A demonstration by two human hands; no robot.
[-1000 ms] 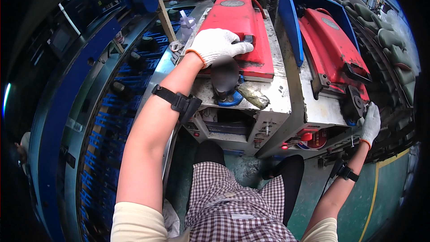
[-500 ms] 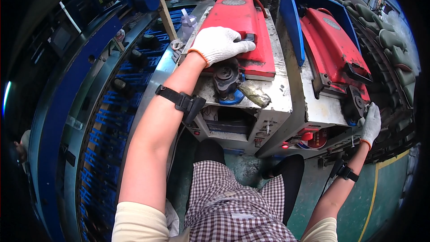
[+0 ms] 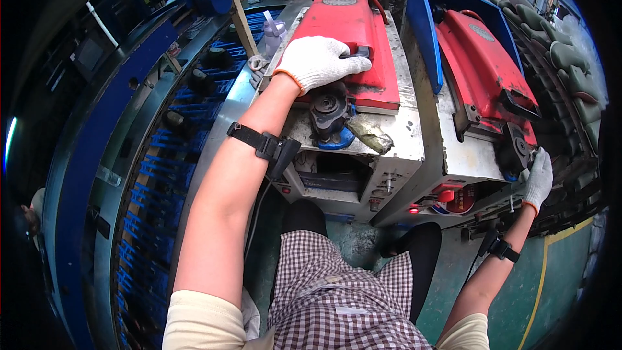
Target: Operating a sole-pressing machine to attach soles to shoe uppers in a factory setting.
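Note:
My left hand [image 3: 319, 61], in a white knit glove with an orange cuff, is closed round the black handle [image 3: 365, 52] at the front of a red machine cover [image 3: 340, 21]. Below that hand, a dark round clamp [image 3: 328, 105] sits at the machine's front edge. A worn, greenish-grey lump [image 3: 370, 133] lies beside the clamp. At the right, a second red cover [image 3: 483, 58] has its own black handle [image 3: 518, 105]. My right hand [image 3: 538, 179], gloved alike, is closed beside that machine's dark clamp [image 3: 516, 147]; its fingertips hide what they grip.
A blue guard [image 3: 424, 32] stands round the right machine. Racks of grey-green padded pieces [image 3: 564, 55] line the far right. Left of me runs a conveyor with blue slats [image 3: 139, 201]. A pale purple bottle [image 3: 273, 31] stands behind my left wrist. A red button [image 3: 444, 196] juts from the right machine's front.

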